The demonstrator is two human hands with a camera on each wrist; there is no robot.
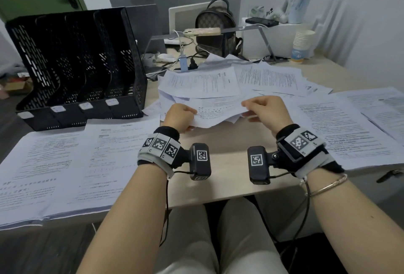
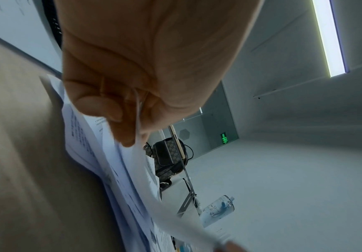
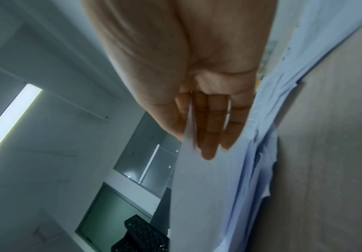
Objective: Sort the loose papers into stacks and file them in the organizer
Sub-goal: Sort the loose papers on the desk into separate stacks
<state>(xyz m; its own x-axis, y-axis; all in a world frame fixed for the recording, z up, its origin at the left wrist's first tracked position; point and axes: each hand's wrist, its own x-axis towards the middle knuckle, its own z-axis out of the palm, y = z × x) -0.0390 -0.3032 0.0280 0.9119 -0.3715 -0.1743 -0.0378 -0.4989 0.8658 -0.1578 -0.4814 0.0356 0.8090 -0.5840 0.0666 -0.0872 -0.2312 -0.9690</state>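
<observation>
Nearest the person, the left hand (image 1: 180, 114) and the right hand (image 1: 265, 108) each pinch an end of one printed sheet (image 1: 220, 110), thumb on top and fingers underneath, holding it just above the desk (image 1: 229, 142); the wrist views show the paper edge nipped between the digits. This looks like the sorting step: one page is lifted off the jumble to be read and assigned. Flat stacks (image 1: 65, 164) already lie at the left and more spread sheets (image 1: 349, 125) at the right. Just behind the hands sits the loose pile (image 1: 201, 83), still thick and untidy. Farther back on the left stands the black organizer (image 1: 76, 65), its slots apparently empty, so filing has not begun. Next, the page needs matching to a stack and laying square on it, without dragging neighbours along.
</observation>
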